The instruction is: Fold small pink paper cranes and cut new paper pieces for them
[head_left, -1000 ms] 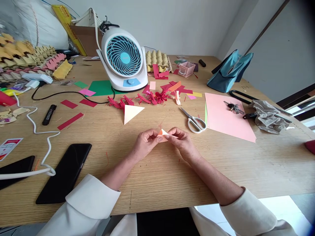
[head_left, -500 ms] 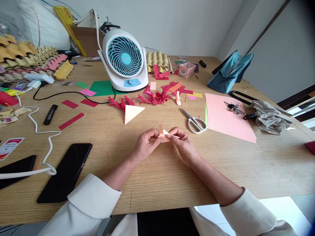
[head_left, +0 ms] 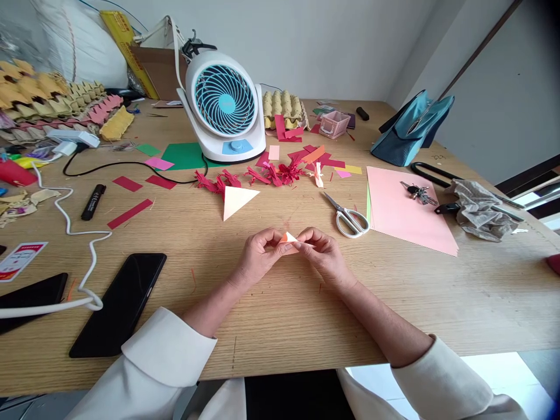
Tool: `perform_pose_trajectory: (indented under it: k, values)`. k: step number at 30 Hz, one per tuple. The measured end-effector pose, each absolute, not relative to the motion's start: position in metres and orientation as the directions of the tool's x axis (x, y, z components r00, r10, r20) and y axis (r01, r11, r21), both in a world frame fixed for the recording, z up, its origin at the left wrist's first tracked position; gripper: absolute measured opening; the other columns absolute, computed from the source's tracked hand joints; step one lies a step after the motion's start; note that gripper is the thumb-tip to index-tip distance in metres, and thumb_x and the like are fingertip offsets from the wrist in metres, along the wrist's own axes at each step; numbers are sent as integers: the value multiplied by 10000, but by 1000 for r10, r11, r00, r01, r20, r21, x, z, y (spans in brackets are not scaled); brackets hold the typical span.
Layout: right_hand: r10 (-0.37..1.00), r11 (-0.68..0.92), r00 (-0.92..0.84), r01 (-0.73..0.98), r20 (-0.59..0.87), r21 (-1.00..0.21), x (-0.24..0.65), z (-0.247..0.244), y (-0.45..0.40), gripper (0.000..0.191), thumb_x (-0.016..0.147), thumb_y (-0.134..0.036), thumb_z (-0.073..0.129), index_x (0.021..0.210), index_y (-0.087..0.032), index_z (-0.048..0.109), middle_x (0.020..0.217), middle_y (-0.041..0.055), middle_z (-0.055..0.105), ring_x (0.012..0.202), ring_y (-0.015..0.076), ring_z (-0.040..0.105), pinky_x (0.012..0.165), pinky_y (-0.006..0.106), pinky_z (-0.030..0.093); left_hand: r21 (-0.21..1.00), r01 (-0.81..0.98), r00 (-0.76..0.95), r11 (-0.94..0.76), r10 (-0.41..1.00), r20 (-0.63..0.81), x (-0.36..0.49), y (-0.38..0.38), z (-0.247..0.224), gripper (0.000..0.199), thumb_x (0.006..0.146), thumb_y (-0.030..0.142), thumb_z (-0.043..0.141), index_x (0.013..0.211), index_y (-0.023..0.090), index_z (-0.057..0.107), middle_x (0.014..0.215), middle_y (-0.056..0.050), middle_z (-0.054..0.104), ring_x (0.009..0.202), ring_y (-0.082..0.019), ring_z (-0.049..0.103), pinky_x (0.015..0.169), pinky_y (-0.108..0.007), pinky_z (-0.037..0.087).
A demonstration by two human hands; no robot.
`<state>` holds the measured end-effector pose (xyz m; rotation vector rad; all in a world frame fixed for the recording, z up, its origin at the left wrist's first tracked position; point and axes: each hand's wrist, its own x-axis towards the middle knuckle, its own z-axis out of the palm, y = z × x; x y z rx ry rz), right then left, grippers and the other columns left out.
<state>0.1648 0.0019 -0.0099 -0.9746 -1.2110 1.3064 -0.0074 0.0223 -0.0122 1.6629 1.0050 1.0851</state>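
Between my two hands, just above the wooden table, is a small piece of folded paper, pale peach with an orange patch. My left hand pinches its left side between thumb and fingers. On the other side, my right hand is also closed on it, thumb pressed against the paper. My fingers cover much of its edges. Scissors with white handles lie to the right of my right hand, apart from it. Beyond my left hand rests a cream paper triangle.
Behind the triangle lie crumpled red paper pieces and a white fan. Pink sheets with keys on top are at the right. At the left are a black phone, a marker and a white cable.
My fingers have shifted slightly on the folded paper, and my right thumb has come closer to the left one. The paper's tip now shows more orange. The view has moved slightly.
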Motion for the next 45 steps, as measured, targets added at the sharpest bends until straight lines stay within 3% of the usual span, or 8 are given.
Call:
perform_pose_trajectory:
  k: [6,12,20,27,36,45]
  values:
    - [989,107,-91,-109,117,-988,163,-10,0,313,759,-482,753,730,-198,625,671,-14,567,627,123,481,614,261,382,938,168,287,-303,925,248,-7,22,-11,268,827,363,692,693,152,596,680,16,571,649,-105,510,618,-216,402]
    - [991,72,-94,-192,92,-979,161,-9,-3,270,802,-434,729,736,-202,606,687,-23,547,662,122,493,653,258,393,932,171,289,-320,920,263,-5,21,-8,295,833,360,691,662,149,576,651,23,538,637,-99,498,611,-210,394]
    - [986,88,-128,-112,102,-990,167,-12,2,260,775,-430,758,771,-193,651,741,10,617,676,142,548,670,287,430,923,195,297,-331,917,266,-6,19,-4,273,831,355,699,671,149,618,680,3,619,668,-118,563,653,-225,434]
    - [995,54,-76,-165,67,-985,164,-12,1,246,759,-417,776,721,-201,665,711,-4,617,657,133,544,664,279,428,922,244,303,-302,926,223,-7,20,-2,288,826,366,685,656,143,624,639,12,591,637,-113,532,619,-225,405]
    - [989,-37,-147,-170,-12,-985,168,-10,3,276,695,-442,816,715,-192,701,705,9,661,654,136,557,664,283,432,906,332,349,-264,926,142,-8,20,2,316,818,420,660,669,144,624,640,11,597,632,-117,516,602,-230,395]
    - [989,-95,-133,-181,-71,-979,165,-7,0,318,661,-472,821,694,-201,659,672,1,634,634,140,538,655,289,437,887,379,365,-263,924,118,-8,20,-1,289,787,359,667,612,155,559,577,40,484,562,-92,424,519,-216,306]
